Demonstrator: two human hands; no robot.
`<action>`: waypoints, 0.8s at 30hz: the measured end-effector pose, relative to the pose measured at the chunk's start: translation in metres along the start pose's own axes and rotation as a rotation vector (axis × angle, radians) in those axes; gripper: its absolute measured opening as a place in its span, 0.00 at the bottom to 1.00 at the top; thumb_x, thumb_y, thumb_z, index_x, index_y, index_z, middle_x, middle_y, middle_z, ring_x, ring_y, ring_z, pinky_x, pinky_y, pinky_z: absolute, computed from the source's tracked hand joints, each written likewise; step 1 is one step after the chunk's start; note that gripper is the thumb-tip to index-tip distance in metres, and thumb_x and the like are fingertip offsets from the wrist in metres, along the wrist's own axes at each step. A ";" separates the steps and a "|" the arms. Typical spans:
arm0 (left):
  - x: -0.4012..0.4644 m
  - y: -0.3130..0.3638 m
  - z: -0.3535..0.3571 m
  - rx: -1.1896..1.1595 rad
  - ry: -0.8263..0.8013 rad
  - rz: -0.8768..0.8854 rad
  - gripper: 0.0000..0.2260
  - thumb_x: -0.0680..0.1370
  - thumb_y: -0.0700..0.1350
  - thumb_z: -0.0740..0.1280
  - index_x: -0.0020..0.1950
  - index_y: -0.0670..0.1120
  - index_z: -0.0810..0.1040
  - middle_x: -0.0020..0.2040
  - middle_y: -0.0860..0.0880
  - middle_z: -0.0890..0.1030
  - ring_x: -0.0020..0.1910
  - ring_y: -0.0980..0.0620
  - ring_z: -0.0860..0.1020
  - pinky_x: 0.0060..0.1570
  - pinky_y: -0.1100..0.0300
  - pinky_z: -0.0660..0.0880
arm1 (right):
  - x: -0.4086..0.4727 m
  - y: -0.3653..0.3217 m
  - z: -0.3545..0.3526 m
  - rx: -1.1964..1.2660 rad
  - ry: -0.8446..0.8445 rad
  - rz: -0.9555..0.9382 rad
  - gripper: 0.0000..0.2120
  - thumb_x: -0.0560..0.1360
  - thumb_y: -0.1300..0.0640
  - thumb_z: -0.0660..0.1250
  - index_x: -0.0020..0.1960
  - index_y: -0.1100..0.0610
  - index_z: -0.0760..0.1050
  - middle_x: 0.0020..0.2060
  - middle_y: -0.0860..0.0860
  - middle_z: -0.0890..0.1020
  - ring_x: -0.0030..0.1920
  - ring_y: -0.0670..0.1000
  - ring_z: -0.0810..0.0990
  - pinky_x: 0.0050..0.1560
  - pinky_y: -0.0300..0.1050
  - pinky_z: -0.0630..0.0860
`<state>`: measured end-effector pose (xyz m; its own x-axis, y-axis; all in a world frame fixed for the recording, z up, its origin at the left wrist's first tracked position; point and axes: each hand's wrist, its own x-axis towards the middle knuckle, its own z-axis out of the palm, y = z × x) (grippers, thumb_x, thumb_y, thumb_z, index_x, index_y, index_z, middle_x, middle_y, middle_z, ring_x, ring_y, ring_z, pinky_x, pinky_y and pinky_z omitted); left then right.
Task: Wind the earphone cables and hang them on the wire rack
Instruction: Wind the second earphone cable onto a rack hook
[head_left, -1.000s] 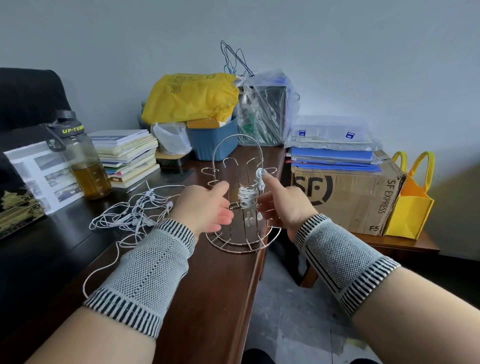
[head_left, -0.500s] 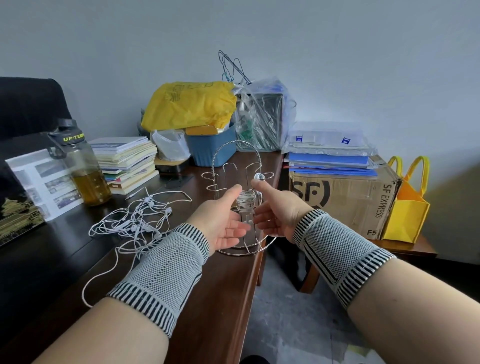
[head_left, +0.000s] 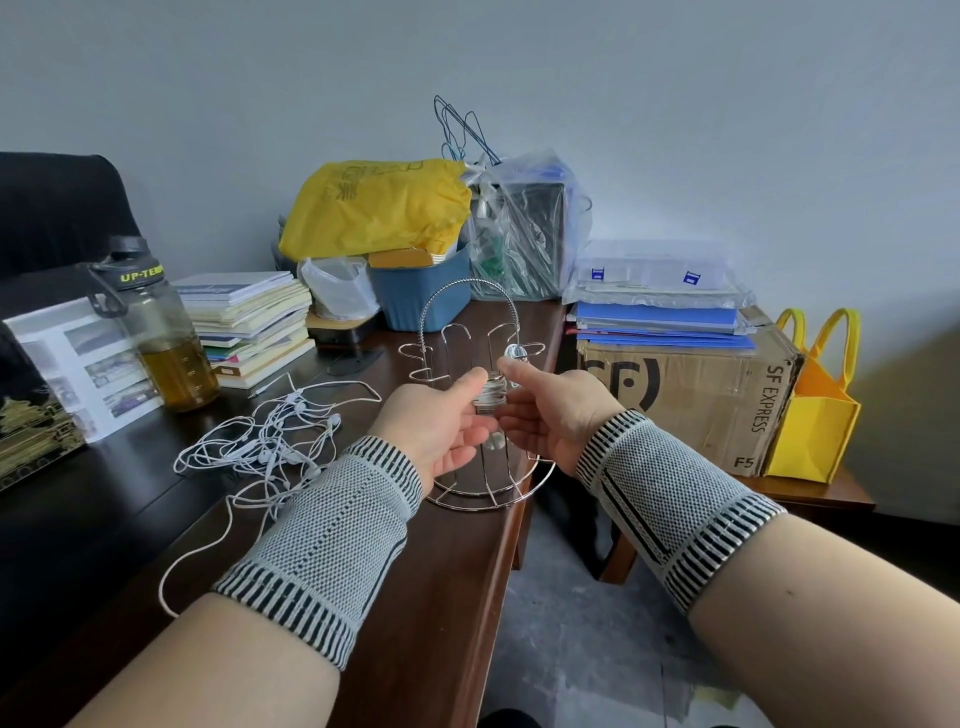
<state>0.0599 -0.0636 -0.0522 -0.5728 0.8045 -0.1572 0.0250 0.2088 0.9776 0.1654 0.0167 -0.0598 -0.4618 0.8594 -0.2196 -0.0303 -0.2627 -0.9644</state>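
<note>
the wire rack (head_left: 480, 395) stands at the desk's (head_left: 415, 597) right edge, with the tangled earphone cables (head_left: 260, 447) to its left and a water bottle (head_left: 161, 332) and book stack (head_left: 249, 322) farther left. behind it sits a bin (head_left: 415, 291) (a bag (head_left: 374, 208) on top). right of the desk, folders (head_left: 660, 322) lie on a cardboard box (head_left: 691, 405), a tote bag (head_left: 815, 415) beside it.

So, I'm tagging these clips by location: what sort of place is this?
Probably a home office or study corner used partly for storage: a dark wooden desk with a stack of books, an SF Express cardboard box topped with blue folders.
</note>
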 end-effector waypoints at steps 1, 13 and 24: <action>0.000 0.001 0.001 0.002 0.017 0.014 0.16 0.78 0.56 0.67 0.49 0.42 0.78 0.39 0.48 0.86 0.34 0.57 0.80 0.32 0.64 0.76 | 0.000 0.000 0.000 0.016 0.004 -0.011 0.18 0.73 0.49 0.72 0.42 0.64 0.76 0.32 0.56 0.81 0.30 0.50 0.78 0.34 0.41 0.78; -0.009 0.001 0.003 -0.008 0.058 0.055 0.14 0.79 0.55 0.66 0.49 0.44 0.80 0.41 0.49 0.86 0.37 0.56 0.81 0.34 0.62 0.75 | -0.002 0.005 0.000 0.065 0.025 -0.084 0.18 0.75 0.48 0.69 0.40 0.64 0.77 0.29 0.55 0.81 0.29 0.50 0.78 0.33 0.42 0.78; 0.006 -0.039 -0.020 0.331 0.210 0.175 0.09 0.78 0.42 0.65 0.40 0.46 0.82 0.38 0.51 0.85 0.40 0.52 0.82 0.42 0.59 0.77 | -0.012 0.052 -0.008 -0.359 0.086 -0.273 0.12 0.72 0.55 0.69 0.34 0.63 0.80 0.30 0.56 0.80 0.31 0.51 0.75 0.38 0.49 0.76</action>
<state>0.0393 -0.0781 -0.0883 -0.6898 0.7204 0.0724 0.3790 0.2740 0.8839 0.1764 -0.0033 -0.1085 -0.4040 0.9132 0.0531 0.1757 0.1345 -0.9752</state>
